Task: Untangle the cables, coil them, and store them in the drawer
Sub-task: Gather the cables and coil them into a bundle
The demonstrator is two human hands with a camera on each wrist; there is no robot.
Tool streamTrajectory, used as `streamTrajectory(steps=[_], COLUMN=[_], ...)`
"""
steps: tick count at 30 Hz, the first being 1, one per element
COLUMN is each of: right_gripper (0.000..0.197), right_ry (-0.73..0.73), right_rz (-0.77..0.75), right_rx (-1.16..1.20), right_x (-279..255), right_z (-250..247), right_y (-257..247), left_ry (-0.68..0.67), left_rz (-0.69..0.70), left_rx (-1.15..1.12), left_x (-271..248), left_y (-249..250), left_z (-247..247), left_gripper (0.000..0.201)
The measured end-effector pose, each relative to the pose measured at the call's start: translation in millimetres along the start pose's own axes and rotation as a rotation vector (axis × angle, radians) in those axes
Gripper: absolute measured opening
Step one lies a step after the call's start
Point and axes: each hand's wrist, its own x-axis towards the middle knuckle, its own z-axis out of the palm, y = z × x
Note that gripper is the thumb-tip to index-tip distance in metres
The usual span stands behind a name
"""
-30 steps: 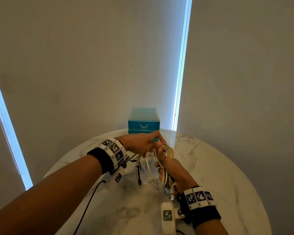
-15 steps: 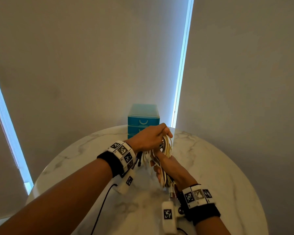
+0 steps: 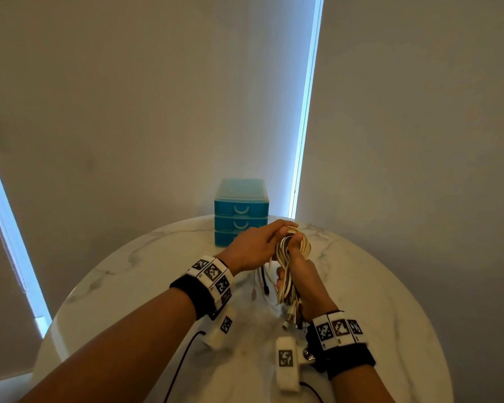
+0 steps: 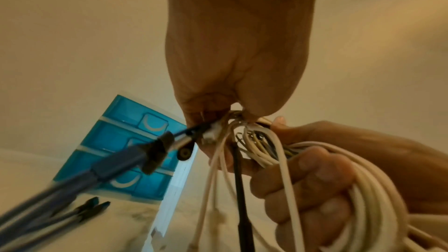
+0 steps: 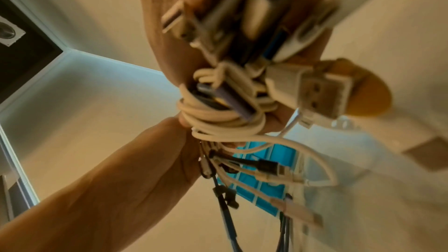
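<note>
A coiled bundle of cream cables [image 3: 292, 258] mixed with dark ones is held above the marble table [image 3: 376, 289]. My right hand [image 3: 298, 274] grips the bundle [image 4: 363, 194] around its middle, plugs [image 5: 312, 91] sticking out near the wrist. My left hand [image 3: 259, 247] pinches strands at the top of the coil [image 4: 232, 122], fingers curled over it. Loose ends, one black [image 3: 264, 282] and some white, dangle below the left hand toward the table. The blue drawer unit [image 3: 240, 212] stands at the table's far edge, its drawers closed.
The round marble table ends close behind the drawer unit, with pale walls beyond. A bright window strip [image 3: 303, 112] runs down behind the drawers. Dark cable ends [image 4: 92, 208] lie on the table left of the hands.
Both hands have lifted the coil a little and carried it farther from me, toward the drawer unit. The left hand's fingers have closed over the coil's top.
</note>
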Motion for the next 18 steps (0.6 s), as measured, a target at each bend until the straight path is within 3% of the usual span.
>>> streamTrajectory(steps=[7, 12, 15, 18], right_gripper=[0.075, 0.058, 0.074, 0.092], right_ry=[0.115, 0.152, 0.129, 0.145], right_rz=[-0.087, -0.064, -0.102, -0.097], right_rx=[0.027, 0.021, -0.07, -0.073], right_x=[1.3, -0.7, -3.4, -7.1], right_z=[-7.7, -7.5, -9.1, -8.8], right_y=[-10.7, -18.4, -18.6, -16.6], left_ry=[-0.06, -0.111, -0.19, -0.222], left_rz=[0.0, -0.087, -0.138, -0.151], left_rx=[0.385, 0.268, 0.391, 0.379], left_x=[2.4, 2.0, -2.8, -5.8], left_y=[15.5, 17.7, 24.3, 25.4], left_z=[23.9, 27.0, 17.7, 6.5], left_gripper=[0.069, 0.074, 0.076, 0.051])
